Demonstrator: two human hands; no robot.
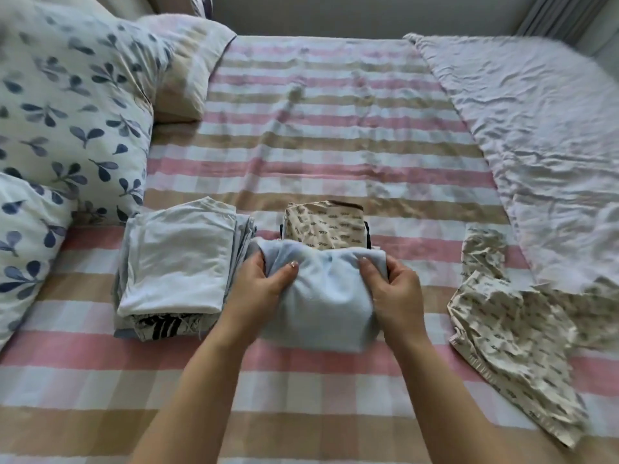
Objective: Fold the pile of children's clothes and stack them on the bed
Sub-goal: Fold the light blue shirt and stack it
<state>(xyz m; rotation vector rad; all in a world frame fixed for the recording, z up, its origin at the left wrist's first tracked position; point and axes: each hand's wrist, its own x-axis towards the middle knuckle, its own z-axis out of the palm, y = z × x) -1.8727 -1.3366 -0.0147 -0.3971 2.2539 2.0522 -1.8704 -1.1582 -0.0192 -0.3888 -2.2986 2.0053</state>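
A folded light-blue garment [323, 306] lies in the middle of the bed, held from both sides. My left hand [259, 286] grips its left edge, thumb on top. My right hand [395, 289] grips its right edge the same way. Just beyond it a folded cream printed garment [323, 226] tops a small stack. To the left stands a taller stack of folded clothes [174, 262], white on top, with a black-and-white piece at its base. An unfolded cream printed garment [512, 313] lies spread out at the right.
The bed has a pink, tan and white striped sheet [335, 128]. Leaf-print pillows [67, 105] sit along the left, with a plain pillow [187, 68] behind them. A crumpled pale blanket [536, 135] covers the right side.
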